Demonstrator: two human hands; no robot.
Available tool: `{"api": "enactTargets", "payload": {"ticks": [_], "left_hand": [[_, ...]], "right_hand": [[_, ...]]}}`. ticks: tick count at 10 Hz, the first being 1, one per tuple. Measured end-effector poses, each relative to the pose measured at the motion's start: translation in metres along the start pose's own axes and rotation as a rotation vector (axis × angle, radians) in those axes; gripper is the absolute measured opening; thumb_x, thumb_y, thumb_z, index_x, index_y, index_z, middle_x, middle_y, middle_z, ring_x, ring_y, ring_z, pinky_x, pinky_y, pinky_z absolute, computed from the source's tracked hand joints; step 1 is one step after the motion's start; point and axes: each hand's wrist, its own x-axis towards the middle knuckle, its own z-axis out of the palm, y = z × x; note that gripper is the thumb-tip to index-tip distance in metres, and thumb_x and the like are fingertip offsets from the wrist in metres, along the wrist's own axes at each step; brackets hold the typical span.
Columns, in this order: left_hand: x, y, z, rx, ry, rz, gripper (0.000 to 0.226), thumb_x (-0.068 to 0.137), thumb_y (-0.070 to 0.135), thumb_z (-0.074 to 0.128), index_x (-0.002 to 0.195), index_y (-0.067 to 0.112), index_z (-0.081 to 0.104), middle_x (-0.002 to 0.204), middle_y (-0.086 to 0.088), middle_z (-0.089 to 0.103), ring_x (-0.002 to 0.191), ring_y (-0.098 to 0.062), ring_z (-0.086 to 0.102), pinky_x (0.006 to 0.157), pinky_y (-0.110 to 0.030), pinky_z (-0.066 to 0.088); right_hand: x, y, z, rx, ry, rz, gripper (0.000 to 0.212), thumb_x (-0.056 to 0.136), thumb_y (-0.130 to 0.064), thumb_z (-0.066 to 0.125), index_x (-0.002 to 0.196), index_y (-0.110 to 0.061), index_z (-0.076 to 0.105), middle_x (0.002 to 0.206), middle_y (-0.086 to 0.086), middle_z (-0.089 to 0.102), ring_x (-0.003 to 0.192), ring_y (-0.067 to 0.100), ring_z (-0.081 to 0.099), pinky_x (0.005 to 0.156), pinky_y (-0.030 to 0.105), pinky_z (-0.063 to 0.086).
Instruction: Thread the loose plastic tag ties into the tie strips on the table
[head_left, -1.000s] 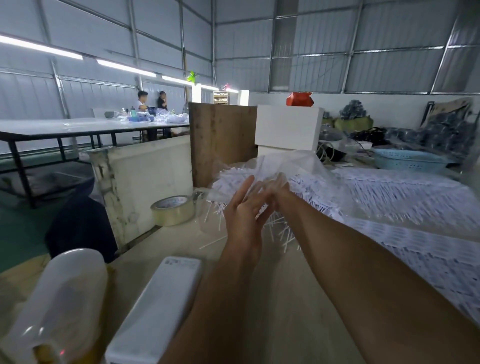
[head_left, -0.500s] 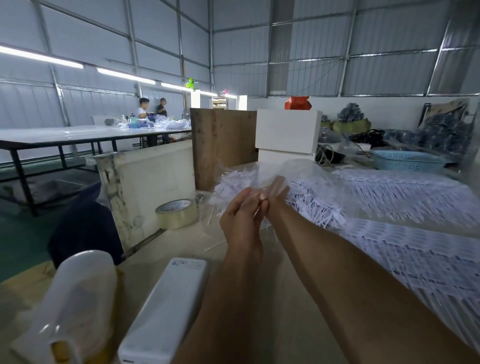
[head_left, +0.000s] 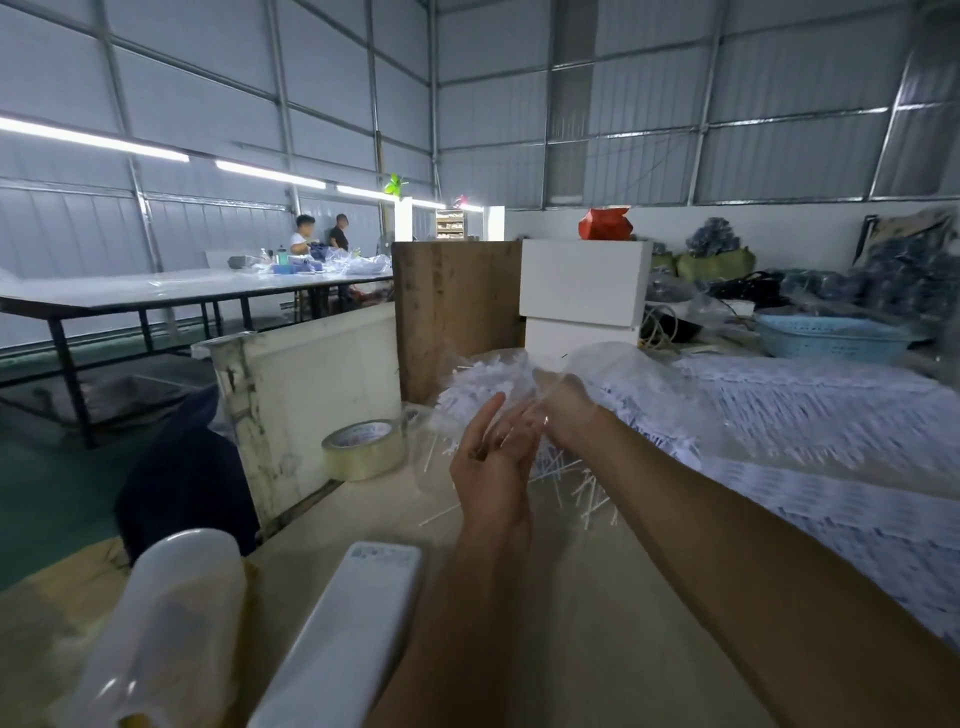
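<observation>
Loose tag ties (head_left: 498, 387) heaped in a clear plastic bag (head_left: 618, 374) at table (head_left: 597, 597) centre, a few spilled nearer. Tie strips (head_left: 831, 441) spread across the right side. Left hand (head_left: 493, 467) raised, fingers straight and together; right hand (head_left: 569, 421) touching it — possibly pinching something, too blurred to tell. Tape roll (head_left: 363, 449) left.

We see both hands meet over the tabletop (head_left: 597, 597): left hand (head_left: 491, 467) flat, right hand (head_left: 566, 418) on a clear bag (head_left: 613, 379) of white ties (head_left: 478, 389).
</observation>
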Motion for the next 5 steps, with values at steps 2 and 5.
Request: {"api": "enactTargets", "payload": {"ticks": [2,5], "left_hand": [[-0.008,-0.005,0.004,0.103,-0.074,-0.029,0.049,0.084,-0.011,0.067,0.126,0.011,0.065,0.114,-0.013,0.073,0.107,-0.024,0.070,0.087,-0.030,0.057],[-0.024,-0.013,0.008,1.007,-0.269,0.169,0.037,0.099,0.008,0.055,0.128,0.028,0.067,0.079,-0.004,0.072,0.057,-0.012,0.062,0.057,-0.030,0.057]], "right_hand": [[-0.031,0.009,-0.043,-0.418,-0.149,-0.130,0.020,0.098,-0.010,0.050,0.093,-0.018,0.068,0.096,0.005,0.068,0.089,0.019,0.063,0.073,0.028,0.048],[-0.188,0.037,-0.166,-1.350,-0.377,-0.799,0.036,0.105,-0.029,0.046,0.138,-0.024,0.058,0.148,-0.006,0.050,0.136,0.009,0.045,0.111,0.024,0.038]]}}
